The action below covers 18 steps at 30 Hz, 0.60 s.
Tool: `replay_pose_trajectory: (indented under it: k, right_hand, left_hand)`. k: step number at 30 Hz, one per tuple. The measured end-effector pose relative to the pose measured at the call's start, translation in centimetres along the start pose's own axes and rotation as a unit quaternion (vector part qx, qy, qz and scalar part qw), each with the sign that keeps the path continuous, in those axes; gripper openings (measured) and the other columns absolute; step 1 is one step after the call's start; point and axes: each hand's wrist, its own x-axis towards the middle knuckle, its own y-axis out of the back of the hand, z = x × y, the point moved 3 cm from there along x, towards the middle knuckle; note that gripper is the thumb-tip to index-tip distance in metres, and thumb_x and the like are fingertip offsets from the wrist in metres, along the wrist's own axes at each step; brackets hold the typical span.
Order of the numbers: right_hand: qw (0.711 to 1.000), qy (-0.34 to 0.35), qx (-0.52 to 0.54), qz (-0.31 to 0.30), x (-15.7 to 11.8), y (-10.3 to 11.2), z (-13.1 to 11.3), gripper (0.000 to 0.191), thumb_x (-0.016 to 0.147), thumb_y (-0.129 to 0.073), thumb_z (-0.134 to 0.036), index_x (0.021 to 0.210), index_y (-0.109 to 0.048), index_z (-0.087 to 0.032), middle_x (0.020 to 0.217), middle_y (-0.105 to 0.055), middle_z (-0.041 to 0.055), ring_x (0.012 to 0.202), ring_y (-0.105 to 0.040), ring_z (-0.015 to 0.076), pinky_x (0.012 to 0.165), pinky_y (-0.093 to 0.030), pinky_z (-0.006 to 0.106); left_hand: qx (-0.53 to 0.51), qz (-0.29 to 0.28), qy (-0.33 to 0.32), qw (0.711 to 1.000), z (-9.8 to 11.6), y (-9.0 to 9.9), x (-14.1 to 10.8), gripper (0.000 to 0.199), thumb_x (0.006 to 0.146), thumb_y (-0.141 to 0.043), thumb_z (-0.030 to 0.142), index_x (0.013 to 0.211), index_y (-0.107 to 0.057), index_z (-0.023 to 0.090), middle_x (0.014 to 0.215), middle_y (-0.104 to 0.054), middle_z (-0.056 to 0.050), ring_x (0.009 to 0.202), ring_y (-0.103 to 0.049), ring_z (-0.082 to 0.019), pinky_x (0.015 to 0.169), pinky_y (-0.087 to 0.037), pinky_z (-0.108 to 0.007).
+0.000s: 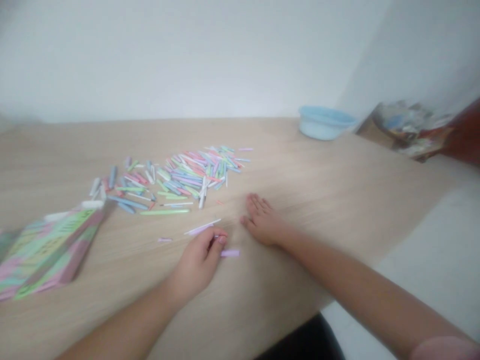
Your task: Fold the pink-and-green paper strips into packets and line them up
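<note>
Paper strips (183, 175), thin, matte and pastel, we find scattered in a loose drift across the wood-grain tabletop (330, 175). The left hand (197, 262) curls narrow just beside a lilac paper strip (230, 253); whether it pinches anything, we cannot tell. The right hand (262, 221) lies open, spread flat on the wood.

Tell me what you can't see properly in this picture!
In the head view:
The left hand hides whatever lies under its fingers, so I cannot tell if it holds the lilac paper strip.
The printed paper pack is cut off by the left edge.
The paper strips are too small and overlap.
The blue basin hides its inside behind its rim.
The far-right heap is too blurred to name.
</note>
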Motion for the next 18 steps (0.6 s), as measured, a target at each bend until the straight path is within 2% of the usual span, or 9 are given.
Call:
replay_pose_trajectory:
  k: [5,9,13,18]
  right_hand:
    - [0.999,0.014,0.005,0.031,7.8,-0.5,-4.2,0.087,0.104,-0.021,-0.06,0.159,-0.023,0.007,0.166,-0.024,0.027,0.156,-0.022,0.0357,0.127,-0.016,0.049]
    - [0.999,0.023,0.009,0.038,13.1,-0.8,-6.7,0.092,0.103,-0.024,-0.065,0.159,-0.021,0.007,0.166,-0.024,0.0279,0.155,-0.023,0.0371,0.126,-0.017,0.048]
    - [0.999,0.039,0.007,0.034,16.4,-1.0,-7.9,0.095,0.102,-0.024,-0.067,0.16,-0.018,0.008,0.166,-0.021,0.0286,0.155,-0.022,0.0384,0.126,-0.017,0.048]
    - [0.998,0.065,0.007,0.025,19.7,-1.3,-8.8,0.096,0.101,-0.025,-0.067,0.16,-0.017,0.008,0.167,-0.019,0.0284,0.156,-0.02,0.0398,0.126,-0.016,0.05]
  left_hand:
    - [-0.073,0.034,0.027,0.996,0.3,0.1,0.1,0.026,0.101,-0.047,0.042,0.1,-0.062,0.021,0.083,-0.063,-0.002,0.078,-0.06,-0.018,0.069,-0.046,-0.029]
    - [-0.187,0.071,0.109,0.974,0.0,0.1,0.6,0.029,0.1,-0.049,0.046,0.099,-0.06,0.02,0.076,-0.059,0.001,0.062,-0.056,-0.013,0.055,-0.042,-0.025]
    - [-0.274,0.106,0.154,0.943,-0.6,-0.1,1.1,0.03,0.097,-0.053,0.049,0.099,-0.06,0.02,0.075,-0.058,0.002,0.058,-0.055,-0.011,0.051,-0.04,-0.021]
    - [-0.331,0.108,0.176,0.921,-0.8,-0.6,1.5,0.027,0.096,-0.055,0.046,0.1,-0.06,0.02,0.072,-0.056,0.003,0.057,-0.055,-0.01,0.05,-0.039,-0.02]
